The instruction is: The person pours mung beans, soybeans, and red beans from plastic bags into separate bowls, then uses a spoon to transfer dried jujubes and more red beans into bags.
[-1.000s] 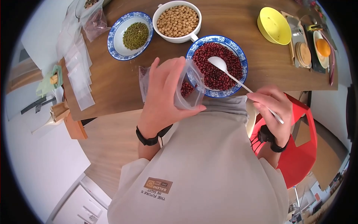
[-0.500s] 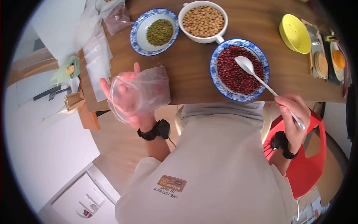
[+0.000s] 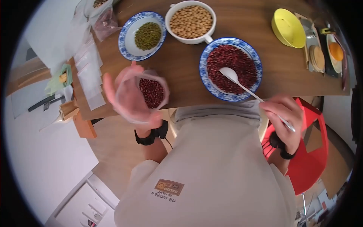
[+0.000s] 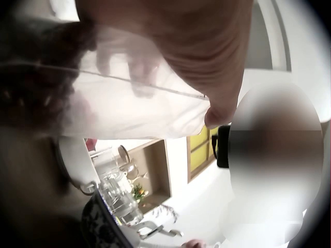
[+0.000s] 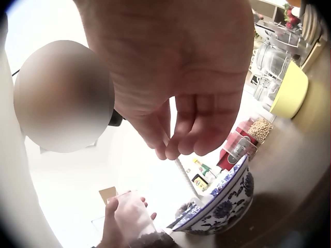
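My left hand [image 3: 129, 100] holds a clear plastic bag [image 3: 165, 101], its mouth spread wide and a heap of dark red beans [image 3: 152, 93] at the bottom. In the left wrist view the thumb [image 4: 220, 111] lies at the bag's edge, and fingers show blurred through the film. My right hand [image 3: 284, 115] pinches the handle of a white spoon [image 3: 229, 75]. The spoon's bowl rests on red beans [image 3: 234, 60] in a blue-and-white bowl [image 3: 258, 73], with the handle slanting over the near rim.
Behind stand a bowl of green beans [image 3: 148, 36] and a white two-handled pot of chickpeas [image 3: 191, 22]. Flat clear bags [image 3: 90, 85] lie along the left table edge. A yellow bowl [image 3: 288, 29] is at right, beside wooden lids [image 3: 316, 58]. A red chair [image 3: 308, 162] stands at right.
My left hand has moved left, away from the bowl, with the bag; the bag's mouth has turned up to show the beans. My right hand keeps the spoon in the bowl.
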Demonstrator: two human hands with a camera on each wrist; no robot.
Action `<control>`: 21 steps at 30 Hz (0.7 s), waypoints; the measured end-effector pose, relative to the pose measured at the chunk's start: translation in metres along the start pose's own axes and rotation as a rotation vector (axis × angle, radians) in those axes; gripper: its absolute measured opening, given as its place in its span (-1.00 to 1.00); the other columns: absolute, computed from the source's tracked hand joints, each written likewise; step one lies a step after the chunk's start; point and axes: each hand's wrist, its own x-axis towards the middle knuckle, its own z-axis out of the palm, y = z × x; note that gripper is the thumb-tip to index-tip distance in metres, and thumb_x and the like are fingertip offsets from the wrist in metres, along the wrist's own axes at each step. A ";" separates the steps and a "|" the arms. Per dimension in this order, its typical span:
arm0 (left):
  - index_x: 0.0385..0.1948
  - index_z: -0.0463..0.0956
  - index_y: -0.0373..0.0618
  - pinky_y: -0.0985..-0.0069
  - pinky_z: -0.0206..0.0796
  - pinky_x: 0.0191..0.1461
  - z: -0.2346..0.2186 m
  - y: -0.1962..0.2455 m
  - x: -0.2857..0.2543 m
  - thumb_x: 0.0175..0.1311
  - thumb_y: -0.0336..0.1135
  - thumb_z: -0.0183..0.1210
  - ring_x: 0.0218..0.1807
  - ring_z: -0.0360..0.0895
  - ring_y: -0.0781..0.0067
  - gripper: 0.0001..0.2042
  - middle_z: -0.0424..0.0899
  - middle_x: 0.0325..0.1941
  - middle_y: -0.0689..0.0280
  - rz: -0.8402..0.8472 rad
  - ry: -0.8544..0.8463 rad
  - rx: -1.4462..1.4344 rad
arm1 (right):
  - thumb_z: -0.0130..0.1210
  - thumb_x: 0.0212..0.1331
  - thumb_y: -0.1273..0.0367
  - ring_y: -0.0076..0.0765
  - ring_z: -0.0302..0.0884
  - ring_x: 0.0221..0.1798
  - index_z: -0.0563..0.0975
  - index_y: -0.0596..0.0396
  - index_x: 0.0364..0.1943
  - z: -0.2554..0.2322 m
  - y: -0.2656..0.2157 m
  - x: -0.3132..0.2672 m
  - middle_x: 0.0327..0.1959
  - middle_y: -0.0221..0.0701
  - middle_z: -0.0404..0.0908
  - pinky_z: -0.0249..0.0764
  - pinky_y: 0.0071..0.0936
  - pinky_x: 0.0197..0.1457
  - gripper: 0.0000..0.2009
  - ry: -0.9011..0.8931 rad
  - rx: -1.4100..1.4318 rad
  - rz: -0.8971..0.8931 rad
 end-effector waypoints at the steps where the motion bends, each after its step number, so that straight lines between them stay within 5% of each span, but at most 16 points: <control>1: 0.56 -0.11 -0.16 -0.25 0.10 0.52 0.011 0.002 0.002 -0.19 0.20 0.60 0.27 0.49 0.05 0.30 0.50 0.20 0.02 0.025 -0.166 0.104 | 0.32 0.08 0.53 -0.28 0.55 -0.31 0.74 0.14 -0.19 0.002 0.001 0.000 -0.34 -0.34 0.63 0.41 -0.38 -0.30 -0.81 -0.004 -0.016 0.008; 3: 0.53 -0.01 -0.21 -0.21 0.16 0.49 0.032 0.012 0.010 -0.27 0.13 0.66 0.26 0.50 0.06 0.29 0.53 0.20 0.02 0.047 -0.327 0.204 | 0.33 0.02 0.59 -0.28 0.55 -0.32 0.75 0.13 -0.18 0.004 0.005 -0.001 -0.33 -0.34 0.64 0.41 -0.38 -0.30 -0.76 0.057 0.014 0.021; 5: 0.43 0.22 -0.21 -0.18 0.16 0.47 0.052 0.025 0.020 -0.36 0.06 0.69 0.28 0.49 0.07 0.18 0.54 0.24 0.06 0.047 -0.690 0.568 | 0.32 0.02 0.59 -0.29 0.54 -0.32 0.75 0.13 -0.18 0.002 0.005 -0.001 -0.33 -0.34 0.64 0.41 -0.39 -0.31 -0.76 0.060 0.009 0.026; 8: 0.35 0.34 -0.19 -0.20 0.09 0.50 0.068 0.008 0.011 -0.37 0.05 0.67 0.29 0.47 0.05 0.09 0.54 0.27 0.12 0.178 -0.666 0.544 | 0.32 0.01 0.60 -0.29 0.54 -0.34 0.74 0.14 -0.17 0.001 0.005 -0.003 -0.34 -0.33 0.63 0.41 -0.40 -0.32 -0.75 0.101 0.026 -0.001; 21: 0.46 0.18 -0.17 -0.25 -0.07 0.55 0.070 0.011 0.009 -0.40 0.19 0.65 0.39 0.37 -0.08 0.25 0.51 0.34 0.11 0.077 -0.726 0.540 | 0.34 -0.06 0.63 -0.31 0.53 -0.35 0.74 0.18 -0.16 -0.001 0.004 0.001 -0.34 -0.35 0.62 0.38 -0.42 -0.35 -0.70 0.183 -0.168 -0.147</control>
